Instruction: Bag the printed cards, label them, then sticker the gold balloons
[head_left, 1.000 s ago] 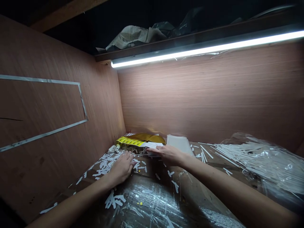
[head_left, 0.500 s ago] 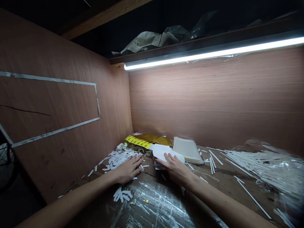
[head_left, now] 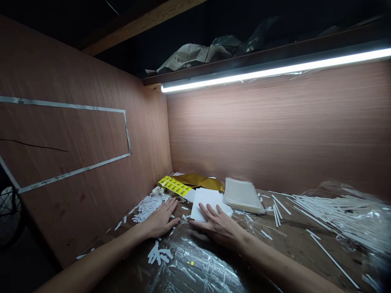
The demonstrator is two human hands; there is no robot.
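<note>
My left hand (head_left: 163, 219) lies flat on the table, fingers stretched forward beside a pile of small white paper strips (head_left: 149, 208). Under the spread fingers of my right hand (head_left: 217, 221) are white paper sheets (head_left: 210, 196), which the hand presses from above. Behind the sheets lies a yellow printed label strip (head_left: 175, 186), with a brown-gold sheet (head_left: 198, 181) beyond it. A stack of clear plastic sleeves (head_left: 244, 196) sits just right of the paper. Nearer to me, a small cluster of white strips (head_left: 159, 255) rests below my left hand.
White sticks (head_left: 324, 209) lie at the right, partly under a crumpled clear bag (head_left: 366, 219). Clear plastic film (head_left: 201, 264) covers the front of the table, with small yellow dots on it. Wooden panels rise at left and back; a tube light (head_left: 269, 73) hangs below a shelf.
My right hand has drawn back slightly toward me, and the white sheets beneath it have shifted left and squared up. My left hand has moved slightly left. The view has tilted a little.
</note>
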